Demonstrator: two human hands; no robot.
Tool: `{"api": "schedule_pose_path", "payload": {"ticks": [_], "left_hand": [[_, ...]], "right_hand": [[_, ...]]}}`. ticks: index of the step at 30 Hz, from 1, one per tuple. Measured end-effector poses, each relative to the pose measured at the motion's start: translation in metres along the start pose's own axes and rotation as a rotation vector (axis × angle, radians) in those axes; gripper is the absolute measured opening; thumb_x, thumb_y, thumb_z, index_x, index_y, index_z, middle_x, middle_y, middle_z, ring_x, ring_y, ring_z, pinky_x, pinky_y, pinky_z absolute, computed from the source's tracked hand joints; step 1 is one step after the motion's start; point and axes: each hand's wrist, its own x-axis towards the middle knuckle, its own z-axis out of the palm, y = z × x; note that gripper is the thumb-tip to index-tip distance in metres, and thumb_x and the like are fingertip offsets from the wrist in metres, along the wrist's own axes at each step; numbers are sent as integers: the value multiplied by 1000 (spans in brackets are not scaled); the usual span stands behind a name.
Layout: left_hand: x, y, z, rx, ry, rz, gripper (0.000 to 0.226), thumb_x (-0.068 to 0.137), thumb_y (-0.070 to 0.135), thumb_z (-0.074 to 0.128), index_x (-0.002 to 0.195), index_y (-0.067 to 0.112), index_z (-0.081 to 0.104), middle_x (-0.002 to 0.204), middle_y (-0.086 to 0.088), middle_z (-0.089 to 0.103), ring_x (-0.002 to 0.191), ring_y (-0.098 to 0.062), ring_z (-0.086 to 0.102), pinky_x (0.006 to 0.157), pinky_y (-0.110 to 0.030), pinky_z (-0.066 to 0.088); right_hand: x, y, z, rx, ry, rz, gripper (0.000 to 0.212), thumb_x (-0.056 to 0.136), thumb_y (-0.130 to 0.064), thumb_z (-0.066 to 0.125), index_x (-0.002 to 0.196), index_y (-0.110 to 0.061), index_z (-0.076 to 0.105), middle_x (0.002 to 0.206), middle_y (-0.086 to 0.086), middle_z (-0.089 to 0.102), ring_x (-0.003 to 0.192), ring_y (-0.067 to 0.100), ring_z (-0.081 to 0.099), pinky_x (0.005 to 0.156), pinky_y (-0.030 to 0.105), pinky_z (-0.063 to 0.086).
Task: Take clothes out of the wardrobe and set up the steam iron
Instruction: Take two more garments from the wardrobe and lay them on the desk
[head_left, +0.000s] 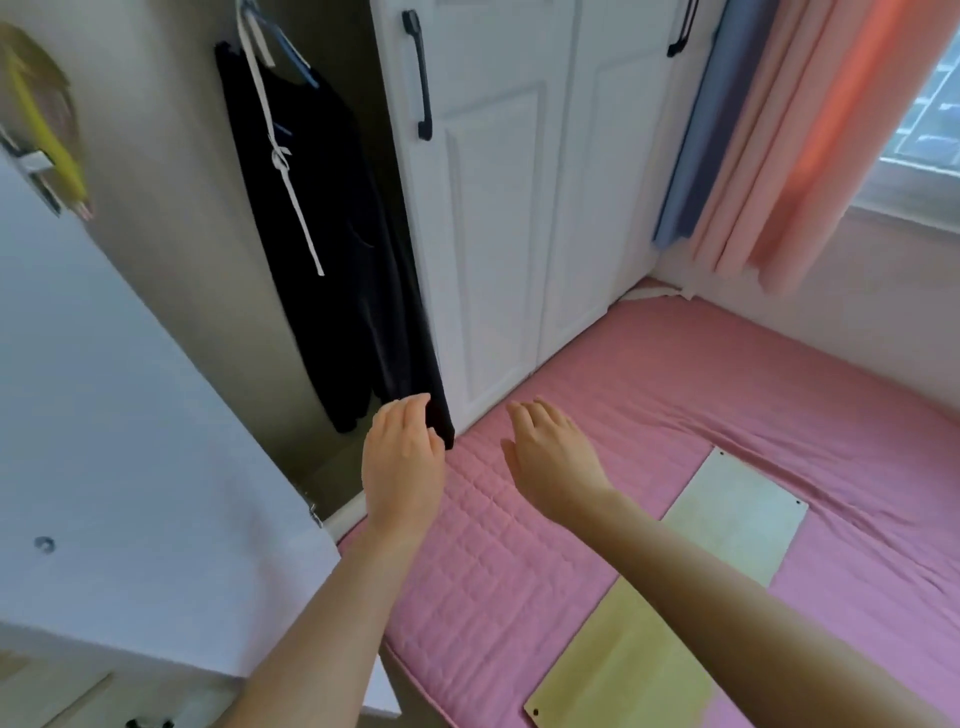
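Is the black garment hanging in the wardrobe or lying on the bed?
Hanging: the black garment is on a hanger inside the open wardrobe.

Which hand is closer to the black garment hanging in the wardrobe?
Left. The left hand is at the hem of the black garment; the right hand is further right, above the pink mattress.

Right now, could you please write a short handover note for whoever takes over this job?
Left hand: open, by the hem of the black garment, not gripping it.
Right hand: open above the pink bed, holding nothing.
The garment hangs inside the wardrobe, whose door stands open.
Done: door is open.
Left: take the clothes out, then set up the iron, which is not in view.
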Motion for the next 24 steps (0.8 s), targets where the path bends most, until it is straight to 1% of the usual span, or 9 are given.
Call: {"api": "schedule_pose_path", "payload": {"ticks": [4,8,12,15,19,22,24], "left_hand": [[53,7,-3,28,97,-4,35,92,12,57,126,8,56,122,-8,62,119,-23,53,96,-40,50],[112,5,-8,65,161,-26,35,92,14,57,126,8,56,123,-8,62,120,-23,53,95,-39,50],[171,7,-20,84,253,-45,35,94,18,56,128,11,55,125,-6,61,122,-21,51,96,-36,49],[214,12,-34,81,301,-49,36,95,22,53,130,13,53,127,-5,59,123,-20,50,96,-38,49],[268,14,-51,125,349,28,36,95,20,53,130,11,52,128,-6,58,122,-22,49,94,-38,49],[300,11,-60,169,366,76,36,94,19,54,129,10,53,126,-6,59,120,-24,50,92,-38,49],[319,9,-62,194,360,83,37,95,21,54,130,11,52,127,-6,58,120,-24,49,94,-38,48]], "right_hand": [[61,12,-18,7,45,-116,45,99,-24,43,136,0,41,134,16,51,132,33,39,110,39,31],[123,14,-41,-8,92,-211,45,100,-27,39,138,-3,38,136,11,49,133,28,38,111,34,28],[182,8,-68,-7,155,-277,41,101,-29,37,134,-6,42,132,9,53,127,26,43,105,31,36],[226,1,-93,10,196,-330,41,101,-28,35,135,-6,41,131,9,53,125,25,46,99,30,41],[279,-10,-122,47,235,-348,41,102,-29,35,136,-7,40,132,10,51,124,24,46,94,31,46],[310,-22,-140,71,257,-387,39,102,-28,36,135,-7,41,132,10,51,121,25,48,94,31,46],[330,-30,-149,114,268,-401,38,102,-27,37,135,-8,40,131,10,51,119,25,50,93,32,46]]}}
